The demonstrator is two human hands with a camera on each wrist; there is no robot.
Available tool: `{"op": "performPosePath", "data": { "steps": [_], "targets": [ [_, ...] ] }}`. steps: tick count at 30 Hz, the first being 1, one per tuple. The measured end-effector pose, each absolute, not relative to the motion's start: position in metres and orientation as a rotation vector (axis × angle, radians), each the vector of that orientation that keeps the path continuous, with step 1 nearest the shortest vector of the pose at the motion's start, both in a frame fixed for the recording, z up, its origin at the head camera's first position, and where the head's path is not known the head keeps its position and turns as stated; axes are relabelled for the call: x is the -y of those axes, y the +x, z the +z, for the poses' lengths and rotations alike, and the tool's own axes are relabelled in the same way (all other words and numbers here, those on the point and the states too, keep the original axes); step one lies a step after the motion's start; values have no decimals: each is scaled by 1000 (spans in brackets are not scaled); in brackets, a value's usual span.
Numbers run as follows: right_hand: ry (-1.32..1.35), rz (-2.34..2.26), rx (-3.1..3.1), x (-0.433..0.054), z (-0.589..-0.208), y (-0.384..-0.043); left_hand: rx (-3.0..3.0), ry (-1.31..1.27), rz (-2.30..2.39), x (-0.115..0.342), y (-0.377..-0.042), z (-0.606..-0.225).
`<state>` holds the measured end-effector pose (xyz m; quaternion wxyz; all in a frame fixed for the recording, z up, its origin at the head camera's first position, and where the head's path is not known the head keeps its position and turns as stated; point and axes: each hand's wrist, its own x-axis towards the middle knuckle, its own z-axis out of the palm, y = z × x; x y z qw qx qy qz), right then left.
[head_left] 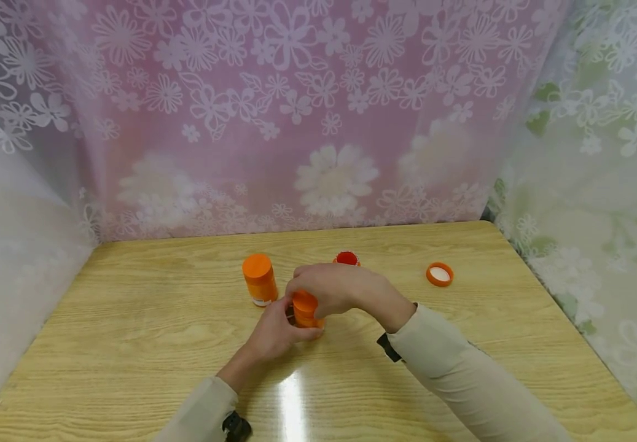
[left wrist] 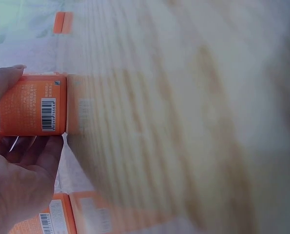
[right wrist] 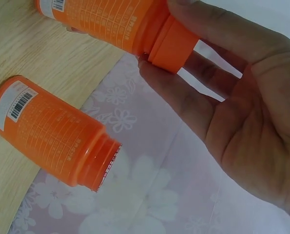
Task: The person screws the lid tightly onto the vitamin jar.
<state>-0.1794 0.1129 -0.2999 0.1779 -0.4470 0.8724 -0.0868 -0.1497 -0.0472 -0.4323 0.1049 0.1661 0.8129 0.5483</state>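
An orange bottle (head_left: pixel 306 316) with printed labels stands upright on the table between both hands. My left hand (head_left: pixel 278 331) grips its lower body; the left wrist view shows the thumb on one side and fingers on the other, near a barcode. From above, my right hand (head_left: pixel 337 287) holds the orange cap (right wrist: pixel 174 45) at the bottle's neck, thumb and fingers around its rim. Just behind the right hand is an uncapped orange bottle (right wrist: pixel 54 131), its mouth (head_left: pixel 347 258) red. Left of the hands stands a capped orange bottle (head_left: pixel 260 282).
A loose orange cap (head_left: pixel 440 274) with a white inside lies on the right of the wooden table (head_left: pixel 147 344). Flowered curtains (head_left: pixel 274 110) hang behind the table and along its sides. Each wrist wears a dark band (head_left: pixel 389 348).
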Motion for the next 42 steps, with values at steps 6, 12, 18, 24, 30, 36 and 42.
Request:
{"op": "performPosePath", "data": {
  "steps": [6,12,18,24,30,36,42],
  "targets": [
    [-1278,-219,-2462,-115,-302,-180,-2384,502,1612,48,-150,-433],
    [-1293,-212,-2465,-116,-304,-180,-2387,495,1593,48,-151,-432],
    [-1285,-225,-2469,-114,-303,-179,-2383,546,1616,48,-151,-434],
    [-1274,-241,-2467,-115,-304,-179,-2370,540,1617,48,-151,-434],
    [-1305,-285,-2453,-117,-304,-180,-2358,521,1632,49,-151,-432],
    [-1312,-338,-2431,-121,-307,-183,-2361,523,1620,49,-152,-433],
    [-1257,-398,-2433,-124,-308,-184,-2343,535,1642,50,-152,-433]
  ]
}}
